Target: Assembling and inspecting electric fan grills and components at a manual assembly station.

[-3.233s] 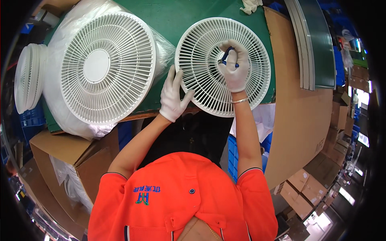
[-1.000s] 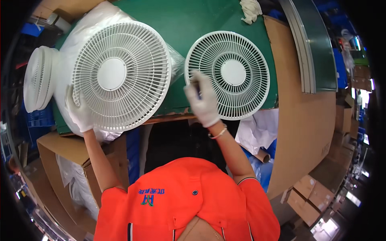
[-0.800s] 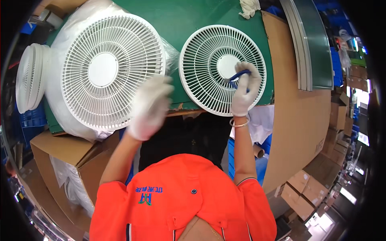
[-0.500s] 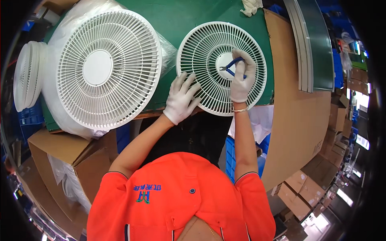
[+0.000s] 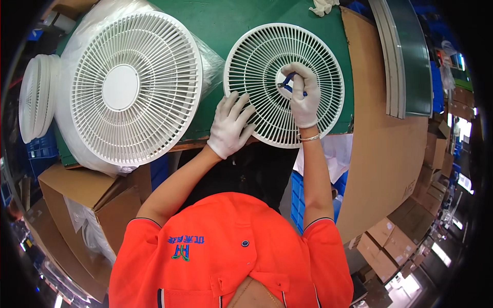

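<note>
The smaller fan grille (image 5: 272, 82), round and white, lies on the green workbench (image 5: 218, 25), its near rim reaching past the front edge. The gloved left hand (image 5: 227, 128) rests at the grille's near-left rim, 4 fingers spread across its outer bars, released rather than clenched. The gloved right hand (image 5: 305, 97) has its fingers curled around blue-handled pliers (image 5: 286, 82), grasping them above the grille's centre disc; whether the tips touch the disc, I cannot tell. To the left, 1 larger white grille (image 5: 120, 88) sits over clear plastic wrapping (image 5: 64, 110), apart from the smaller grille. Several white grilles (image 5: 37, 100) lean together at the far left. A tall cardboard panel (image 5: 382, 133) stands right of the bench.
</note>
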### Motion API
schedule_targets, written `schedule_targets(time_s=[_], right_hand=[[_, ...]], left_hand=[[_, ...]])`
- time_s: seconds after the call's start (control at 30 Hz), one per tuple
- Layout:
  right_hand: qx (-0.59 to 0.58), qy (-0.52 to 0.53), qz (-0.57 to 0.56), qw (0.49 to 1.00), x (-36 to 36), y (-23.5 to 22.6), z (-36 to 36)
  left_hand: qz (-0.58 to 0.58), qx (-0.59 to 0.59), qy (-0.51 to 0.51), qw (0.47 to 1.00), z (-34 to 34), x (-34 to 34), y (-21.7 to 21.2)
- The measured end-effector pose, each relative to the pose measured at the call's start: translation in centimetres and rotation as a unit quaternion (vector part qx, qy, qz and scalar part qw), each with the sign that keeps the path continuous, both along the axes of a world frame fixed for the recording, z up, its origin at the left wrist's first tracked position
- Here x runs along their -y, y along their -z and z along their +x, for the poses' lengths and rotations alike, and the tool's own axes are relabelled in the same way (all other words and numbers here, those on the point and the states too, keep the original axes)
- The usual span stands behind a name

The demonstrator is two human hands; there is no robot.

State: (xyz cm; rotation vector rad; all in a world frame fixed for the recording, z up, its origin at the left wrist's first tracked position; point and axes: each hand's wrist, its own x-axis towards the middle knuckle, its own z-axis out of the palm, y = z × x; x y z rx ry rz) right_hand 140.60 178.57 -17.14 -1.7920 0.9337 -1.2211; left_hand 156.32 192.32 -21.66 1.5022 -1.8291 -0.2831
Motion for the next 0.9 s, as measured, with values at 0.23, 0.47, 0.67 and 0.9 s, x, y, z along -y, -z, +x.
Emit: schedule_targets(time_s=[0.23, 0.47, 0.67, 0.9], right_hand=[[0.033, -0.028, -0.027, 0.999, 0.8, 2.1, 0.4], [0.040, 0.132, -0.053, 0.989, -0.1, -0.4, -1.3], [0.146, 0.294, 0.004, 0.945, -5.1, -5.0, -7.6], [0.011, 0.339, 0.156, 0.928, -7.7, 0.2, -14.0]], left_hand=[[-0.002, 0.000, 0.002, 1.000, -0.2, -0.1, -0.2], [-0.011, -0.001, -0.001, 1.000, -0.4, -0.2, 0.0], [-0.022, 0.021, 0.035, 0.999, -1.5, 2.7, -2.0], [0.081, 0.052, 0.372, 0.923, -5.3, 6.8, -2.6]])
